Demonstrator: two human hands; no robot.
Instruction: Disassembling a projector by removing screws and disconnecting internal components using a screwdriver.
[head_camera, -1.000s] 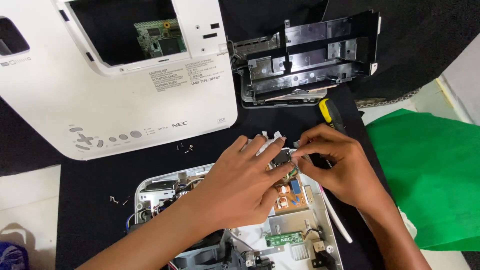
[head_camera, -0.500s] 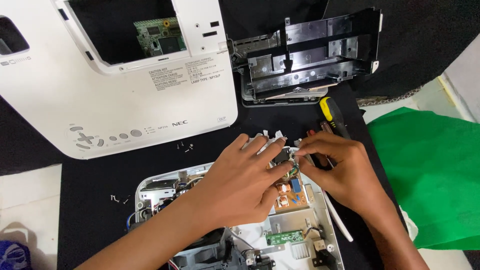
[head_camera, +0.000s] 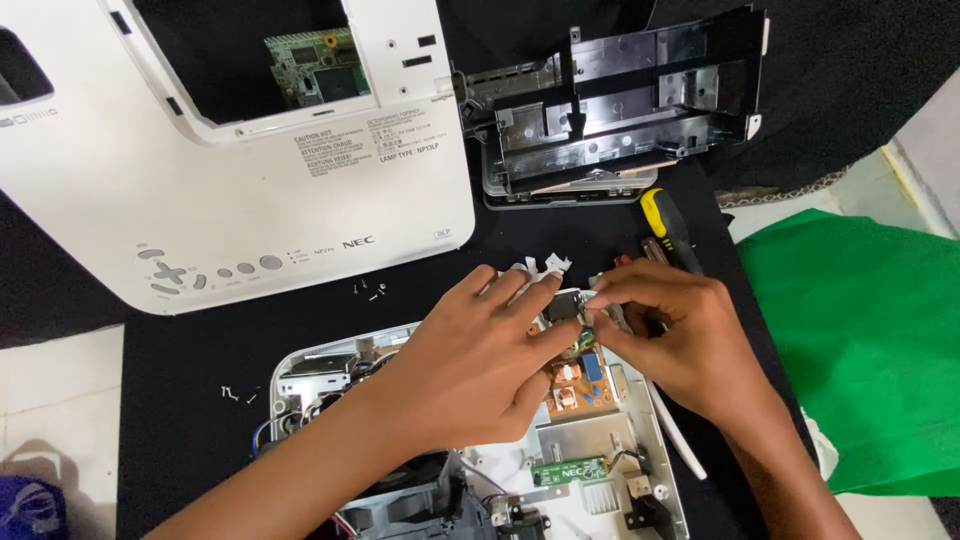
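Note:
My left hand (head_camera: 480, 350) and my right hand (head_camera: 680, 340) meet over the far end of an opened white projector base (head_camera: 655, 480). Their fingertips pinch a small black part (head_camera: 565, 306) from both sides, just above a brown circuit board (head_camera: 572, 388) with a blue component. My left palm covers the middle of the base. How the part is attached underneath is hidden by the fingers. A small green board (head_camera: 568, 468) lies nearer to me inside the base.
The white projector top cover (head_camera: 230, 200) lies upside down at the far left, a black plastic inner frame (head_camera: 620, 100) at the far right. A yellow-handled screwdriver (head_camera: 665, 225) rests beyond my right hand. Green cloth (head_camera: 860, 340) lies on the right. Loose screws (head_camera: 370, 290) dot the black mat.
Both hands stay at the same spot on the base. The fingertips have shifted slightly around the small black part.

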